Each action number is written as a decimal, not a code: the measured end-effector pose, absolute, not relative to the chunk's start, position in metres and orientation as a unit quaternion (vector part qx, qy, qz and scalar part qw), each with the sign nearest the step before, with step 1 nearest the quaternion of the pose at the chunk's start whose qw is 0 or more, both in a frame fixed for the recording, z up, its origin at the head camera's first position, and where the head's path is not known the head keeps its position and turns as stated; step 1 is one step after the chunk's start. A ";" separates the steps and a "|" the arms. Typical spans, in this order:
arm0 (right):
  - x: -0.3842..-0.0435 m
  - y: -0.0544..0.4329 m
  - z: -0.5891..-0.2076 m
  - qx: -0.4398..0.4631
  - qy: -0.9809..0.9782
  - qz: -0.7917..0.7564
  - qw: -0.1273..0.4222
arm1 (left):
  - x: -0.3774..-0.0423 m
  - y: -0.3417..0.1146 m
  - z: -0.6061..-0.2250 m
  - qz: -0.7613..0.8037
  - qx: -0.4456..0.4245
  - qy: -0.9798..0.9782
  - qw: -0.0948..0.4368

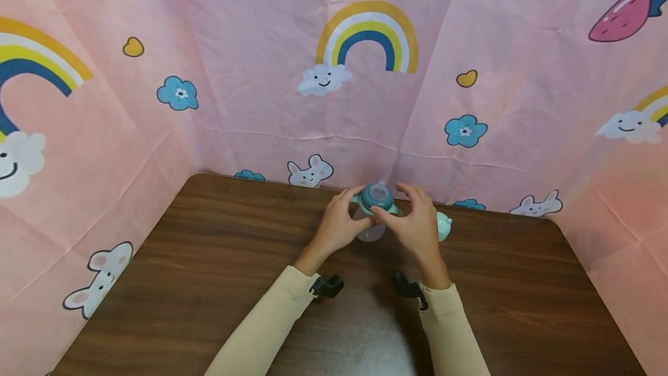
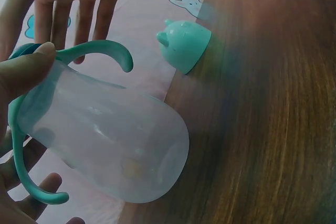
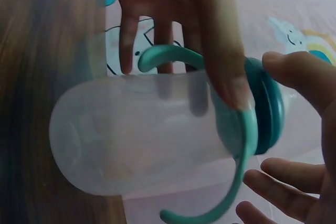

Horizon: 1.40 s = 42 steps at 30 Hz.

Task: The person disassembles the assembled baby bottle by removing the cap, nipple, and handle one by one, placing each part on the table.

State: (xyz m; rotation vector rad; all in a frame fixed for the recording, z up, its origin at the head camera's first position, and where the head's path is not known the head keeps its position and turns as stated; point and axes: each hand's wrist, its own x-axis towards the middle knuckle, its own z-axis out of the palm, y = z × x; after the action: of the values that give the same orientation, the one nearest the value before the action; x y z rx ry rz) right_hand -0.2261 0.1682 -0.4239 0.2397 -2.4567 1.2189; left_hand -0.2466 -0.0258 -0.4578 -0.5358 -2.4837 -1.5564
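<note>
A translucent baby bottle (image 2: pixel 115 135) has a teal collar (image 3: pixel 270 106), a clear nipple (image 1: pixel 382 187) and a mint handle ring (image 3: pixel 249 129) with two curved handles. My left hand (image 1: pixel 338 222) holds it at the neck, thumb on the handle ring and fingers on the opposite side. Around the collar from the right curves my right hand (image 1: pixel 416 226), with its thumb tip right at the collar's edge and its other fingers spread and apart from it. Beyond the right hand, a mint dome cap (image 2: pixel 184 45) with small ears stands on the table.
The dark wood-grain table (image 1: pixel 209 283) runs back to a pink printed cloth (image 1: pixel 261 74) that hangs along its rear and sides. Black wrist cameras, the left (image 1: pixel 327 286) and the right (image 1: pixel 408 286), jut inward from the cream sleeves.
</note>
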 end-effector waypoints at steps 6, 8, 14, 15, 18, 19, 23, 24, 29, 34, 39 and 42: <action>-0.226 0.160 -0.428 0.093 -0.876 0.431 0.194 | -0.246 -0.027 -0.459 -0.520 -0.185 -0.829 0.088; -0.226 0.158 -0.428 0.096 -0.877 0.428 0.197 | -0.247 -0.027 -0.459 -0.521 -0.185 -0.829 0.090; -0.226 0.152 -0.430 0.097 -0.878 0.422 0.206 | -0.247 -0.024 -0.460 -0.507 -0.187 -0.835 0.102; -0.226 0.151 -0.430 0.096 -0.878 0.420 0.208 | -0.247 -0.023 -0.461 -0.502 -0.187 -0.838 0.105; -0.226 0.149 -0.433 0.095 -0.879 0.413 0.219 | -0.246 -0.020 -0.462 -0.488 -0.185 -0.845 0.117; -0.226 0.149 -0.433 0.094 -0.879 0.411 0.222 | -0.245 -0.019 -0.462 -0.484 -0.184 -0.847 0.120; -0.226 0.146 -0.435 0.092 -0.880 0.404 0.234 | -0.245 -0.016 -0.463 -0.473 -0.178 -0.853 0.127; -0.227 0.146 -0.435 0.093 -0.879 0.403 0.236 | -0.245 -0.015 -0.463 -0.471 -0.178 -0.854 0.130; -0.227 0.144 -0.436 0.096 -0.877 0.401 0.247 | -0.245 -0.013 -0.463 -0.463 -0.174 -0.859 0.137; -0.226 0.143 -0.436 0.097 -0.874 0.404 0.253 | -0.245 -0.011 -0.463 -0.455 -0.166 -0.863 0.143; -0.225 0.143 -0.436 0.098 -0.873 0.406 0.253 | -0.246 -0.010 -0.463 -0.445 -0.166 -0.864 0.165; -0.225 0.143 -0.435 0.100 -0.871 0.405 0.258 | -0.245 -0.010 -0.463 -0.448 -0.167 -0.862 0.171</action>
State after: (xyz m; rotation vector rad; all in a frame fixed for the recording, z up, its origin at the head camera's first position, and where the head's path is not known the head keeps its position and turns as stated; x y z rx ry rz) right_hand -0.2247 0.1430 -0.4352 0.2709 -2.3631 1.0988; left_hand -0.2453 -0.0101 -0.4628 -0.4749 -2.4475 -1.2717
